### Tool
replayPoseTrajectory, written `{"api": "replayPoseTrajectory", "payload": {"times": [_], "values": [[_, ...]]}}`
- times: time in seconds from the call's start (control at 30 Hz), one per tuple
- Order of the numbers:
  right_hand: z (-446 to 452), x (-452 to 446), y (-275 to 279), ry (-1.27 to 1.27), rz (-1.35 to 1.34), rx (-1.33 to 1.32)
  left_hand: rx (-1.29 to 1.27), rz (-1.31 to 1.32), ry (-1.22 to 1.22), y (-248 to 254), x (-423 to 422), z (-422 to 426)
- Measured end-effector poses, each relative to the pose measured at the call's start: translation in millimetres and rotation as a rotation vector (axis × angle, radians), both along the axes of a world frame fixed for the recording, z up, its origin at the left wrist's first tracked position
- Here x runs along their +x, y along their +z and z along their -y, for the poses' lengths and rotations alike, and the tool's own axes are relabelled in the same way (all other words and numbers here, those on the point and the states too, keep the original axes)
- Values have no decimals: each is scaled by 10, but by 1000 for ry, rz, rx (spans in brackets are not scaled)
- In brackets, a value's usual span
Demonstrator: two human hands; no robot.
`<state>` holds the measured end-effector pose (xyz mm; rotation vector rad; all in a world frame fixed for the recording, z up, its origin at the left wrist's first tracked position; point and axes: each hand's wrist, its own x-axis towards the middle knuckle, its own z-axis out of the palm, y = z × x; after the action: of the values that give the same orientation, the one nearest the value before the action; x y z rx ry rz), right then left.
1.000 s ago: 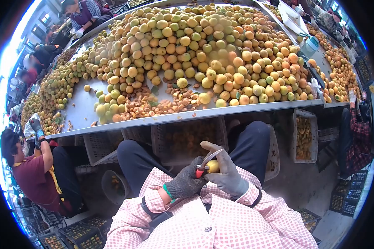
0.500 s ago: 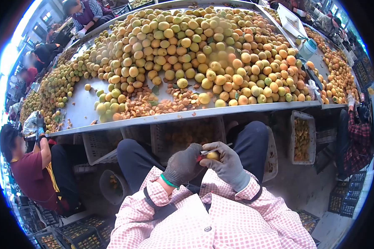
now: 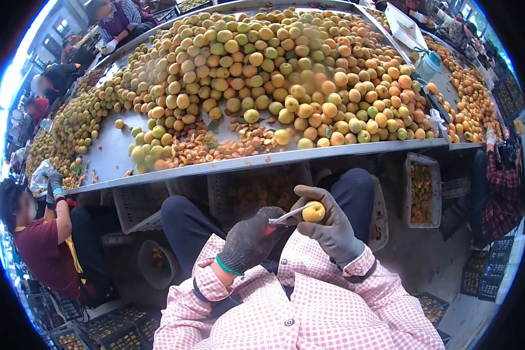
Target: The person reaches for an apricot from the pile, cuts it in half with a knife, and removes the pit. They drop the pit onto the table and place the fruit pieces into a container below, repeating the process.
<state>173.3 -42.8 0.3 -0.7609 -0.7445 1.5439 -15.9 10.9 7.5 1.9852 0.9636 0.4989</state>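
Note:
My left hand (image 3: 252, 236), in a dark knit glove with a green cuff, is closed round a small knife (image 3: 287, 216) with a reddish handle. The blade slants up to the right, its tip at the near side of an apricot (image 3: 314, 212). My right hand (image 3: 334, 226), in a grey glove, pinches this yellow apricot between thumb and fingers. Both hands are over my lap, below the table edge. In front lies a big heap of whole apricots (image 3: 239, 64), with a pile of split pieces and stones (image 3: 207, 149) near the rim.
The metal table (image 3: 239, 164) has a raised rim. Beneath it stand crates (image 3: 135, 209), one with fruit (image 3: 423, 192) to the right, and a bucket (image 3: 157, 263) at left. Persons sit left (image 3: 44, 245) and right (image 3: 499, 201). A teal-lidded jug (image 3: 427, 65) stands beyond.
My hands have moved apart a little. The right one has lifted and turned the apricot into fuller view, and the knife blade now shows between them.

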Motion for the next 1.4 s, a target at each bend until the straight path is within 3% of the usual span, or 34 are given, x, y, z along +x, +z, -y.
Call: {"api": "replayPoseTrajectory", "payload": {"times": [0.3,0.43,0.73,0.9,0.97,1.07,1.1,1.2,1.23,1.4], "values": [[29,-164,-1,7,-135,87,172,27,-53,-57,-66,52],[47,-233,11,15,-188,120,243,-82,-29,-80,-65,78],[-99,-358,-30,-250,-59,165,254,-102,79,-116,172,-38],[-111,-299,-68,-214,3,167,267,-55,93,-240,188,-67],[-119,-206,-27,-119,92,-96,280,-182,46,-246,168,-126],[-202,-169,-76,-154,107,-33,202,-130,30,-259,184,-167],[-189,-183,-42,-129,-79,18,206,-127,34,-252,211,-145],[-206,-259,-11,-138,-216,231,134,-42,102,-288,247,-11],[-206,-272,4,-109,-402,200,111,20,106,-384,218,-17],[-235,-69,-156,-311,-287,171,-1,171,154,-648,81,0]]}}
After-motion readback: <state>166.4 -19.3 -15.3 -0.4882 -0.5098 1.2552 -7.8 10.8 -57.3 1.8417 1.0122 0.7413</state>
